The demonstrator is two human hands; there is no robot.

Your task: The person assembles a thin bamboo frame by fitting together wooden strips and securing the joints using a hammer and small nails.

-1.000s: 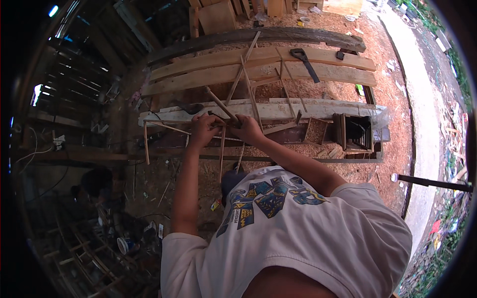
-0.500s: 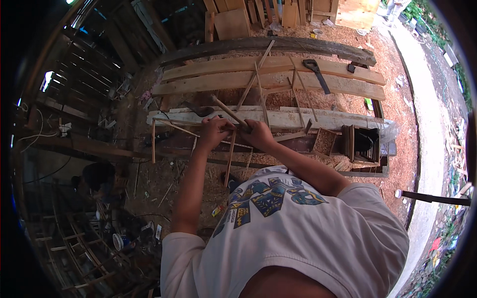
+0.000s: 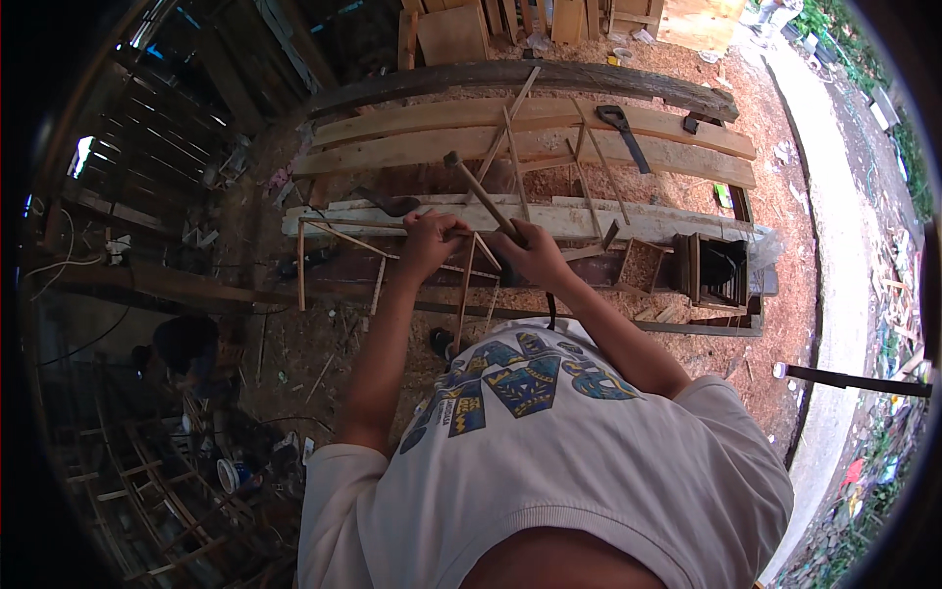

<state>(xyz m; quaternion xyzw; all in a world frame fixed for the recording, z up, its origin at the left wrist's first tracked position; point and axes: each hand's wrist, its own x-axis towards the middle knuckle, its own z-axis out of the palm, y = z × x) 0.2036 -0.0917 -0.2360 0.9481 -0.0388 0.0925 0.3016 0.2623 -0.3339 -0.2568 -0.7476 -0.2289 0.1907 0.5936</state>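
Note:
My right hand (image 3: 536, 251) is wrapped round the handle of a hammer (image 3: 481, 196), whose head points up and to the left, beyond my left hand. My left hand (image 3: 432, 243) is closed on the corner of a frame of thin wooden strips (image 3: 339, 234). One strip of it hangs down toward my shirt, and another end reaches out to the left. Whether a nail is between my left fingers is too small to tell. The hammer head is apart from the frame. Just beyond my left hand lies a dark curved tool (image 3: 391, 203) on the bench boards.
Long planks (image 3: 392, 155) lie across the bench, with loose thin strips (image 3: 512, 157) over them. A handsaw (image 3: 624, 137) rests on the planks. To the right stand a small open wooden box (image 3: 641, 267) and a dark slatted wooden box (image 3: 716, 270). Wood shavings (image 3: 765, 236) cover the ground.
The hammer has swung up and away from my left hand, and my right hand has moved a little to the right. My left hand keeps its grip on the frame's corner.

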